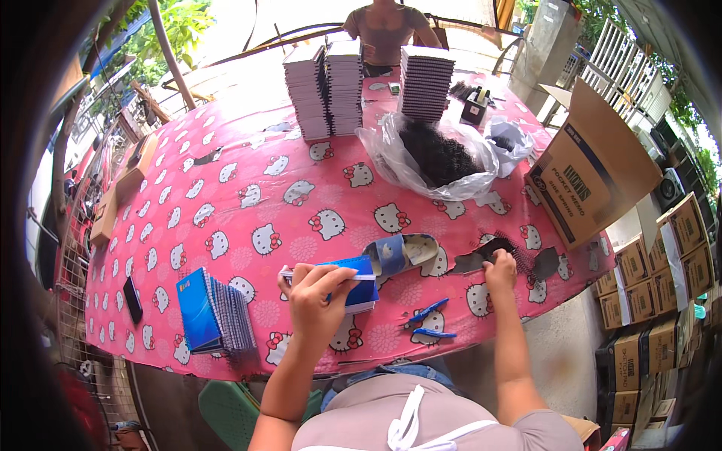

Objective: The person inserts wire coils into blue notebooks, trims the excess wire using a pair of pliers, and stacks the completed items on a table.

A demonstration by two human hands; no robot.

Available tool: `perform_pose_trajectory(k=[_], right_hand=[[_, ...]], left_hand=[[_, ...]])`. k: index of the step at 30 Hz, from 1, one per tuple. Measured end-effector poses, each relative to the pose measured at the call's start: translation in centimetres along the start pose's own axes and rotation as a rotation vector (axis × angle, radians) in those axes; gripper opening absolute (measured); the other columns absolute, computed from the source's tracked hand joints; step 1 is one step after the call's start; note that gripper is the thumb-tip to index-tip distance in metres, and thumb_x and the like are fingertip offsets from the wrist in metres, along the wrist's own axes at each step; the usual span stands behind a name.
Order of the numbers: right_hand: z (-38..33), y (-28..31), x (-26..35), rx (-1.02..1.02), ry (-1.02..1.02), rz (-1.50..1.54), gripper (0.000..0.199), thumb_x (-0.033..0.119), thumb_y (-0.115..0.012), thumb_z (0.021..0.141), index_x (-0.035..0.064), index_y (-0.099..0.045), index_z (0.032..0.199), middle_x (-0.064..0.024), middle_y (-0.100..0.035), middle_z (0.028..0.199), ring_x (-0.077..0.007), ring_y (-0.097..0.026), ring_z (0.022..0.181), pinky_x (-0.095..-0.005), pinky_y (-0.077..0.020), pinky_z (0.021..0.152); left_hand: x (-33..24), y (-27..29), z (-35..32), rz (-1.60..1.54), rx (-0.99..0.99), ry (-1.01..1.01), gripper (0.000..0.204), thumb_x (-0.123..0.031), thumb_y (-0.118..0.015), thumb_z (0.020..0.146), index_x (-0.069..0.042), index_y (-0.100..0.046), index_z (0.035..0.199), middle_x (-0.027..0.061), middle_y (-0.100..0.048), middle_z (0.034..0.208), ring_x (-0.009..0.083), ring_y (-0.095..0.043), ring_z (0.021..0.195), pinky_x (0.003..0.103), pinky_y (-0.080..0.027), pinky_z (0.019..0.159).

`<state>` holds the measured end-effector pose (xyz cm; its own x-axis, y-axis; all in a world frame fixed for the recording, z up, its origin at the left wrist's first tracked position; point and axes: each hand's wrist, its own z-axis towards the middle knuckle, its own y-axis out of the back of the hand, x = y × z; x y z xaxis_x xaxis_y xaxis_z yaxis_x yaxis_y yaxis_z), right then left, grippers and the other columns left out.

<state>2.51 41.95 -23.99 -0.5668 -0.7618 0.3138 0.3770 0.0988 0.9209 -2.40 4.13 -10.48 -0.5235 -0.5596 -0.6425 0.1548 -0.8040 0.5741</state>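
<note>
My left hand [316, 289] is closed around the end of a small blue-covered notebook [357, 282], holding it just above the table; other notebooks may lie under it. My right hand [500, 270] reaches to a dark patch on the table, where thin black binding coils [511, 244] lie. Its fingers are pinched together, but what is between them is too small to make out. Between my hands lies a blue slipper [402, 254] with a pale sole. Nearer me rests a blue-handled hand tool [430, 322], probably cutters. To the left stands a stack of blue spiral notebooks [214, 312].
An open plastic bag [383, 143] holds a heap of black coils [436, 154]. Behind it rise tall notebook stacks [323, 90], with a tape dispenser [475, 105] alongside. A cardboard box [587, 173] stands at right, a phone [132, 301] lies at left. Across the table is another person [387, 30].
</note>
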Motion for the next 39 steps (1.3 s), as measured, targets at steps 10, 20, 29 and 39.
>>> perform_pose_trajectory(k=[10,20,29,39], right_hand=[[-7.3,9.1,16.9,0.212,0.639,0.99,0.03,-0.006,-0.072,0.073,0.0056,-0.072,0.101,-0.0087,-0.063,0.09,-0.0136,-0.061,0.07,-0.0265,-0.0489,0.062],[-6.3,11.3,20.5,0.343,0.739,0.977,0.023,-0.004,-0.075,0.072,0.0028,-0.071,0.094,-0.0056,-0.063,0.086,-0.0125,-0.06,0.073,-0.0243,-0.0479,0.062],[-6.3,11.1,21.2,0.413,0.804,0.795,0.017,0.009,-0.069,0.082,0.0074,-0.062,0.097,-0.0077,-0.061,0.081,-0.0232,-0.063,0.074,-0.0356,-0.0483,0.061],[-2.3,9.9,20.0,0.442,0.863,0.535,0.026,0.018,-0.064,0.084,0.0058,-0.06,0.106,-0.013,-0.061,0.094,-0.0336,-0.061,0.095,-0.043,-0.0495,0.08]], left_hand=[[-0.5,0.7,0.2,0.101,-0.052,-0.025,0.022,-0.022,-0.082,0.068,-0.012,-0.075,0.087,0.0005,-0.069,0.089,0.0176,-0.058,0.088,0.036,-0.033,0.09],[-0.2,0.1,0.1,0.053,-0.081,-0.02,0.021,-0.021,-0.083,0.068,-0.01,-0.075,0.084,0.0021,-0.068,0.082,0.0172,-0.057,0.084,0.034,-0.034,0.087],[0.2,-0.2,-0.1,-0.012,-0.076,0.042,0.02,-0.026,-0.08,0.069,-0.016,-0.074,0.086,-0.0033,-0.068,0.086,0.0152,-0.057,0.086,0.041,-0.024,0.094],[0.6,1.1,-0.7,0.047,-0.034,-0.028,0.026,-0.018,-0.083,0.063,-0.013,-0.075,0.087,-0.0006,-0.07,0.086,0.0151,-0.058,0.086,0.034,-0.031,0.087]])
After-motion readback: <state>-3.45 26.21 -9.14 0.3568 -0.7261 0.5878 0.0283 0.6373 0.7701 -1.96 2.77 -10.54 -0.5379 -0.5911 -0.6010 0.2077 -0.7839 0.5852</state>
